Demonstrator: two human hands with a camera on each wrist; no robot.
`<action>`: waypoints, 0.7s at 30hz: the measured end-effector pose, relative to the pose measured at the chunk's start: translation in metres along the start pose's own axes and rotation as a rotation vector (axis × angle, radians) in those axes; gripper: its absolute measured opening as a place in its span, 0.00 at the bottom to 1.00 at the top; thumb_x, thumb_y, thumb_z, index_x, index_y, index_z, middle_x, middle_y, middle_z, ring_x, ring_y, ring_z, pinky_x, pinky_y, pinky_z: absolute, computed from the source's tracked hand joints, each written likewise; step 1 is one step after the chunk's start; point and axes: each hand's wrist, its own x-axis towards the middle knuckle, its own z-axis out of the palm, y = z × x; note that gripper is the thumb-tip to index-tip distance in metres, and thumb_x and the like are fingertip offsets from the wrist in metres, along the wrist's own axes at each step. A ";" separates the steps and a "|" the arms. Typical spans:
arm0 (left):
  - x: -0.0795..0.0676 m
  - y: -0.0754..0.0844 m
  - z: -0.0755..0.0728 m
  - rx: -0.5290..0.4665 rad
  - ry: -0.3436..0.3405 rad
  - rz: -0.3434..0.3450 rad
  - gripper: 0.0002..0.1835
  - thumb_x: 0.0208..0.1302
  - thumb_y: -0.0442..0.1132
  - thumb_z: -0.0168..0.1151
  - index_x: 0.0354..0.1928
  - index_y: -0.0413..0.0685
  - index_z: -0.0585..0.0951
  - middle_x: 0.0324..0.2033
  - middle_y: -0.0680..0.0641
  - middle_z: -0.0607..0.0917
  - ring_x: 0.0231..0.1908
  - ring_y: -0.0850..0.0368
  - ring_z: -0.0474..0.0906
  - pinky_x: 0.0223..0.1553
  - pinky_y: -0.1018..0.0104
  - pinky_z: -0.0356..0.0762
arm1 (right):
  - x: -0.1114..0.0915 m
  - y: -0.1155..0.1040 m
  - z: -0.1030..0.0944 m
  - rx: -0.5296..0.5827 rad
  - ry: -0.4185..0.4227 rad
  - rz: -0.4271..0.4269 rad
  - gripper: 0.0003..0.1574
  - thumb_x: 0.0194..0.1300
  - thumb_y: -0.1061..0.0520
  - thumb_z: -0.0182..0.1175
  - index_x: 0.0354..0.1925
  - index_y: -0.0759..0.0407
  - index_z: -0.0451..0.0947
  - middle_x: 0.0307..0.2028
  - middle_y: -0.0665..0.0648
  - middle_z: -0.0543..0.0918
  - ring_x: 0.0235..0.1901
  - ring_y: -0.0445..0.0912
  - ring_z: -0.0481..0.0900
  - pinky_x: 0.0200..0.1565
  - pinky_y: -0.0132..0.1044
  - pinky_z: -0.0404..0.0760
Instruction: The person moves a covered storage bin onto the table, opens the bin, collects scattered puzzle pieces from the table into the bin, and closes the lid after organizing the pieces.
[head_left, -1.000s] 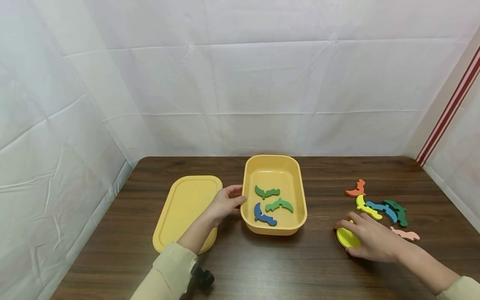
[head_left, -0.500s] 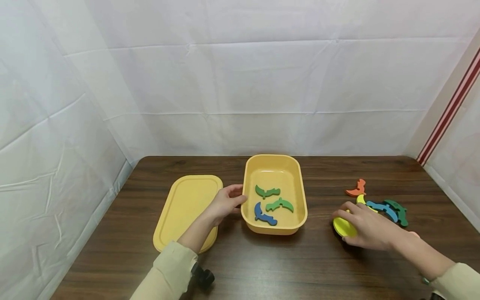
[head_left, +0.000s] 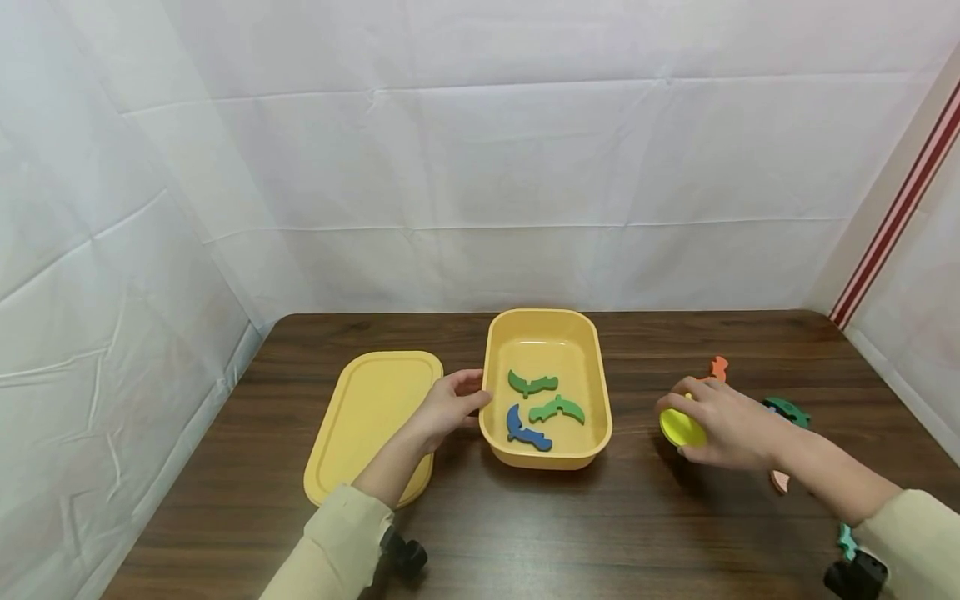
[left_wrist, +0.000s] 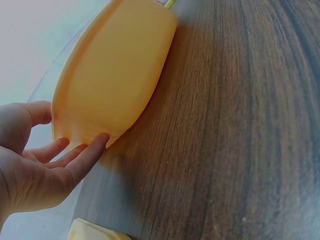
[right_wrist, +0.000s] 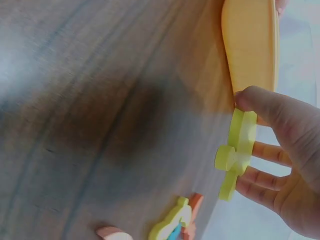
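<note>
In the head view the yellow box (head_left: 546, 460) stands mid-table with a blue piece (head_left: 528, 437) and two green pieces, one being the lighter green piece (head_left: 557, 409), on its floor. My left hand (head_left: 448, 408) holds its left side, thumb at the rim and fingers against the outer wall (left_wrist: 112, 65). To the right of the box, my right hand (head_left: 731, 423) pinches a yellow toy piece (head_left: 681, 428). The right wrist view shows this piece raised above the table, thick and flat with a stubby round knob; the fingers hide part of it.
A flat yellow lid (head_left: 375, 417) lies left of the box. Behind my right hand are an orange piece (head_left: 718, 367), a dark green piece (head_left: 787, 412) and a pink piece (head_left: 780, 481). A teal piece (head_left: 847, 542) lies by the right sleeve. White cloth (head_left: 480, 167) encloses the table.
My right hand has lifted the yellow toy piece off the table and moved it slightly away from me and left. My left hand and the box have stayed in place.
</note>
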 end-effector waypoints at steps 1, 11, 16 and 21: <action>0.000 0.000 0.000 0.001 0.002 0.001 0.25 0.64 0.36 0.55 0.63 0.40 0.66 0.56 0.38 0.73 0.52 0.45 0.75 0.43 0.56 0.81 | 0.002 0.001 -0.001 -0.004 0.003 -0.003 0.30 0.44 0.49 0.70 0.47 0.47 0.74 0.40 0.49 0.73 0.37 0.46 0.72 0.33 0.35 0.75; -0.001 0.000 0.001 0.000 0.007 0.006 0.24 0.64 0.36 0.55 0.62 0.41 0.67 0.55 0.39 0.74 0.51 0.47 0.75 0.42 0.57 0.81 | 0.017 0.009 -0.014 -0.044 0.022 -0.010 0.29 0.44 0.50 0.70 0.47 0.47 0.74 0.41 0.52 0.74 0.38 0.49 0.74 0.34 0.39 0.76; -0.001 -0.001 0.000 -0.013 -0.009 0.027 0.24 0.64 0.35 0.54 0.62 0.38 0.66 0.56 0.36 0.73 0.51 0.45 0.76 0.41 0.57 0.81 | 0.025 0.011 -0.022 -0.039 0.006 0.012 0.30 0.45 0.50 0.69 0.49 0.48 0.74 0.43 0.54 0.75 0.38 0.51 0.73 0.34 0.40 0.75; -0.001 -0.001 0.000 -0.017 -0.006 0.026 0.24 0.64 0.35 0.54 0.62 0.39 0.66 0.56 0.37 0.73 0.50 0.45 0.76 0.41 0.58 0.82 | 0.032 0.014 -0.025 -0.040 -0.003 0.011 0.30 0.46 0.50 0.69 0.50 0.48 0.74 0.44 0.55 0.75 0.38 0.53 0.74 0.34 0.41 0.76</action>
